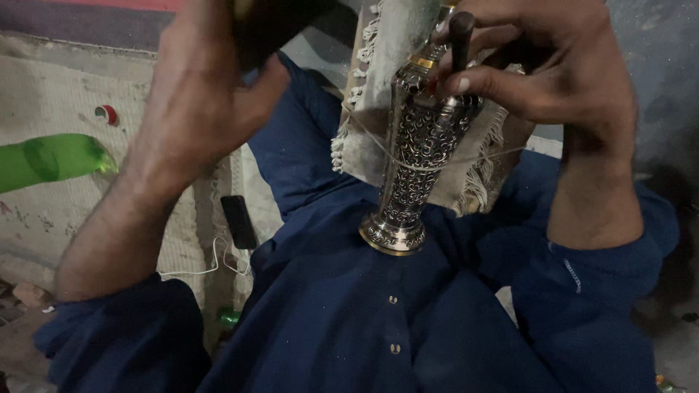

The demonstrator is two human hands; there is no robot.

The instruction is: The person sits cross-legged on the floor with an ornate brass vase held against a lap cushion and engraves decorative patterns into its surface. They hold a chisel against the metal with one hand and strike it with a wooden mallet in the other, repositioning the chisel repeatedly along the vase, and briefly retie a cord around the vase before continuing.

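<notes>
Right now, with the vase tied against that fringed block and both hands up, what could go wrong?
1. The right hand pins a thin dark tool onto the engraved metal vase with its fingertips; a slip could scratch the pattern or jab a finger.
2. Only thin string binds the vase to the fringed block, and its foot rests on the lap; it could twist loose.
3. The left hand is raised gripping something dark; a misjudged strike might land on the right fingers.

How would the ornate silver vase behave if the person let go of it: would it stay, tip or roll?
The vase looks like stiff engraved metal, so it probably would not bend. It is tall with a narrow waist and small round foot, and it leans tilted against the fringed pad, so it seems apt to tip. Its polished, rounded body could roll and may be slippery under the right hand.
</notes>
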